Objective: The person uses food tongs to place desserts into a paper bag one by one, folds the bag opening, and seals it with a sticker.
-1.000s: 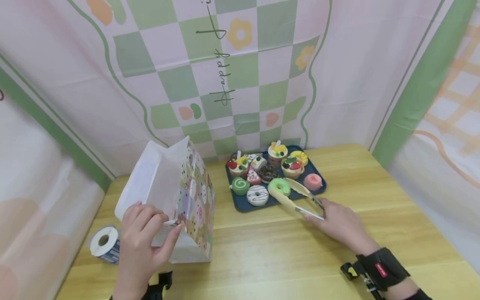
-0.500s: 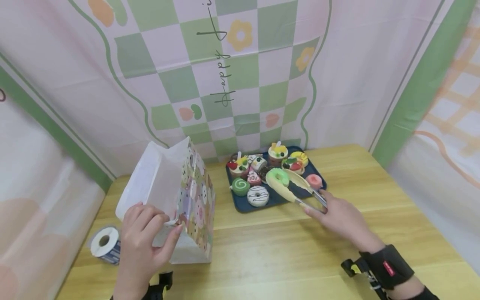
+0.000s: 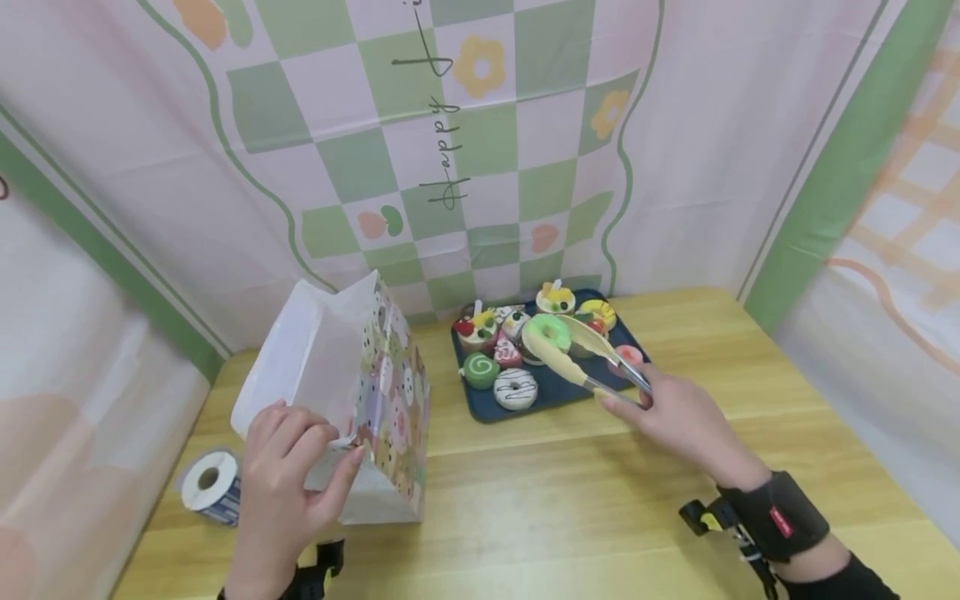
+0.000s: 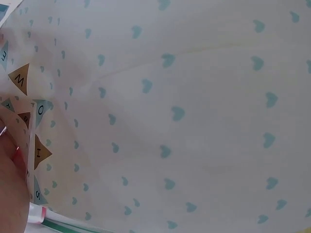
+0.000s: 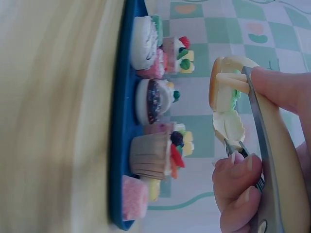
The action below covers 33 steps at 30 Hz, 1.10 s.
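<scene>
My left hand (image 3: pixel 285 479) pinches the near rim of a paper bag (image 3: pixel 393 408), which stands upright with its mouth spread; its outside has a cartoon animal print. In the left wrist view, the heart-patterned side of the bag (image 4: pixel 214 121) fills most of the picture. My right hand (image 3: pixel 686 421) grips a pair of food tongs (image 3: pixel 561 363) with cream tips. Between the tips is a green-iced donut (image 3: pixel 553 330), raised over the dark blue tray (image 3: pixel 558 403). The right wrist view shows the donut (image 5: pixel 224 99) side-on, well above the other sweets.
Several toy-like sweets lie on the tray, among them a white striped donut (image 3: pixel 516 389), a green swirl roll (image 3: pixel 480 370) and a fruit cup (image 3: pixel 555 298). Left of the bag stands a label roll (image 3: pixel 212 483). A patterned curtain (image 3: pixel 495 142) hangs behind the wooden table (image 3: pixel 525 517).
The tongs have closed in on the green donut and lifted it off the tray, up and slightly left. The left hand and the bag have stayed in place.
</scene>
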Tool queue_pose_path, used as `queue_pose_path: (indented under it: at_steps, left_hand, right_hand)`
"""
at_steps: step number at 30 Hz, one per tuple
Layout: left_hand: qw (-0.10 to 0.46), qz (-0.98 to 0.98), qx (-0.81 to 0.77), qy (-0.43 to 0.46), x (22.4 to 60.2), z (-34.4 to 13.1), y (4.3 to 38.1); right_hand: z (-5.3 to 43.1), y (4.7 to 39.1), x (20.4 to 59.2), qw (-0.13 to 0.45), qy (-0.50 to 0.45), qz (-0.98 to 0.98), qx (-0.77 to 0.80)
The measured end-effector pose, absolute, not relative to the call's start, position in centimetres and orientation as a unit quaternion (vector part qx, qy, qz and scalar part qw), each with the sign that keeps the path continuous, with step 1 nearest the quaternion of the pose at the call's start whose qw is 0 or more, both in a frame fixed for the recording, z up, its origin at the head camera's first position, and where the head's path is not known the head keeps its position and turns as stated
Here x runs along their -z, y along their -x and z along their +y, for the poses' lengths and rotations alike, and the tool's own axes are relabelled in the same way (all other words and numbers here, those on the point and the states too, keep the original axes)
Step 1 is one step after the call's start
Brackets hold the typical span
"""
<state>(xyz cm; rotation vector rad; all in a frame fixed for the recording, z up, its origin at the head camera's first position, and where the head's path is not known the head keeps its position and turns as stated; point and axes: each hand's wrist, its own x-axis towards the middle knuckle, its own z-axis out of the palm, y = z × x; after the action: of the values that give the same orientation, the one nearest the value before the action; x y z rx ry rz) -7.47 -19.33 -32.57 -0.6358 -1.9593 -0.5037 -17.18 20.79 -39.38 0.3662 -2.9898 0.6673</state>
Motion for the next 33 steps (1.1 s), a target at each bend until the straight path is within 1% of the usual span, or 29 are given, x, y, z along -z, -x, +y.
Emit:
queue_pose_path:
  at_steps: [9, 20, 33]
  left_hand:
    - [0.496, -0.802, 0.206, 0.263, 32.6, -19.3, 7.5]
    - [0.5, -0.796, 0.213, 0.267, 32.9, -19.4, 7.8]
    - [0.51, -0.791, 0.211, 0.265, 32.6, -19.1, 7.7]
  right_hand:
    - [20.4, 17.4, 37.3, 0.033, -0.141, -0.964, -0.224]
    - [19.2, 17.3, 35.5, 0.061, -0.172, -0.955, -0.234]
    - [17.0, 17.5, 32.0, 0.057, -0.188, -0.954, -0.226]
